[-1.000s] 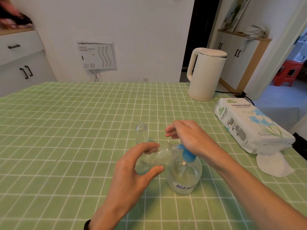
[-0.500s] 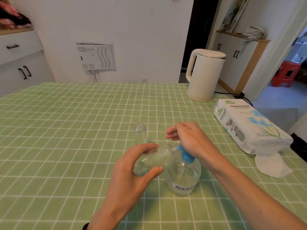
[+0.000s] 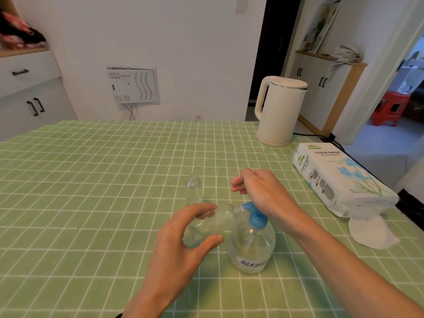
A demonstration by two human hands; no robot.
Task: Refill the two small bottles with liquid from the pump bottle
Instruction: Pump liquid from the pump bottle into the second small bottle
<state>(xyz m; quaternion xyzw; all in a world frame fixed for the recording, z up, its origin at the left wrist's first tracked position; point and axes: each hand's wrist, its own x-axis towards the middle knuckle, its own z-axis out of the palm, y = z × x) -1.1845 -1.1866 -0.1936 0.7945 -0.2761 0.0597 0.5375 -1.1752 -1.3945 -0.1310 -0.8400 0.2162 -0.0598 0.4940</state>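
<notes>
On the green checked tablecloth (image 3: 91, 180), left hand (image 3: 181, 246) grips a tipped clear small bottle (image 3: 213, 223); right hand (image 3: 263, 191) rests loose-fingered on the round pump bottle (image 3: 252, 249).

Home dining area: kettle (image 3: 281, 111), tissue pack (image 3: 339, 177), cabinet (image 3: 321, 97).

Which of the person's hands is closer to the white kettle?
Right. The right hand rests on the blue pump in front of the kettle; the left hand holds a small bottle nearer the person, leftward.
</notes>
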